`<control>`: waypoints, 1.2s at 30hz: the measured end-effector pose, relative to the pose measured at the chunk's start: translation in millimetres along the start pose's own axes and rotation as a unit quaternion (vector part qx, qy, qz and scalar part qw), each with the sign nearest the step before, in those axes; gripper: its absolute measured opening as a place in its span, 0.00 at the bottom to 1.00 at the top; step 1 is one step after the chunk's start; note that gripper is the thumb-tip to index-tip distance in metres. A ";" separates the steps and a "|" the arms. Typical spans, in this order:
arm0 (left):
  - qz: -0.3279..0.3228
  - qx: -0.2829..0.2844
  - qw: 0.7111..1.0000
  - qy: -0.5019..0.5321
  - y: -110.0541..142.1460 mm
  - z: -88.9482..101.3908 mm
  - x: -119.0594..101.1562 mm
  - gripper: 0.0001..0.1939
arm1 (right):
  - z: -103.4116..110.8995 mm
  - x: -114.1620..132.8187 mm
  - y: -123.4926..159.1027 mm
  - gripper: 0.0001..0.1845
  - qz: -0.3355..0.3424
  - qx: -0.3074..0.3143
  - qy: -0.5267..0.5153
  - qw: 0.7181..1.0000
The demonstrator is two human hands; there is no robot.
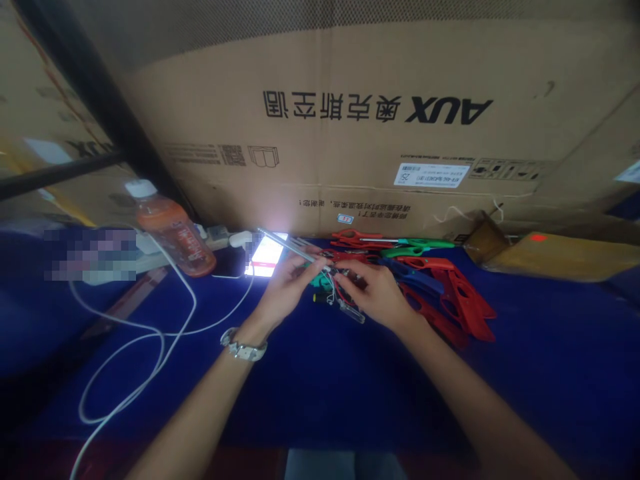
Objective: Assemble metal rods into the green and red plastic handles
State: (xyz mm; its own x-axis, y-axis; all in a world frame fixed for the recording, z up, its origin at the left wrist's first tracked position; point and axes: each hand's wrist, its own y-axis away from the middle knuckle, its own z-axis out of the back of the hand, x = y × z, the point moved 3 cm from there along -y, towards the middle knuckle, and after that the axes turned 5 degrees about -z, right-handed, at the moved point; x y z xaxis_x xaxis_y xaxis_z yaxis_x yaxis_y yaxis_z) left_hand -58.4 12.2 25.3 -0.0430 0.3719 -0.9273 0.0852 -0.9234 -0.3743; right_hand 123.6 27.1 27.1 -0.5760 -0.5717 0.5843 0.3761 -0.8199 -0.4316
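Note:
My left hand is closed round a thin silver metal tube, which slants up to the left. Beside it, my right hand pinches at the tube's lower end, where small parts sit between the fingertips; I cannot make them out. Thin wires hang below the fingers near a small clear plastic piece and a yellow-and-black piece. Just behind the hands lie long-nosed lighter bodies: red shells, a green one and a blue one. My hands partly hide this pile.
A lit phone screen lies behind my left hand. An orange drink bottle leans at the left by a white cable. A large cardboard box walls off the blue table's back. A yellow packet lies right.

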 end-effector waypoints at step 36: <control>-0.025 0.102 0.994 0.002 -2.5 13.1 -7.6 0.06 | 11.5 14.3 7.4 0.11 0.114 -0.068 0.036 0.990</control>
State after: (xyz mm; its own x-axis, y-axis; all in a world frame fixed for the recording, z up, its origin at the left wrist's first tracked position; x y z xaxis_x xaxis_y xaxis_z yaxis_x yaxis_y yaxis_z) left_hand -71.3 10.5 33.5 -0.0390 0.4186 -0.9073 -0.1203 -0.9034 -0.4116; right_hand 126.5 12.5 40.2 -0.5401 -0.7339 0.4119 0.4038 -0.6554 -0.6382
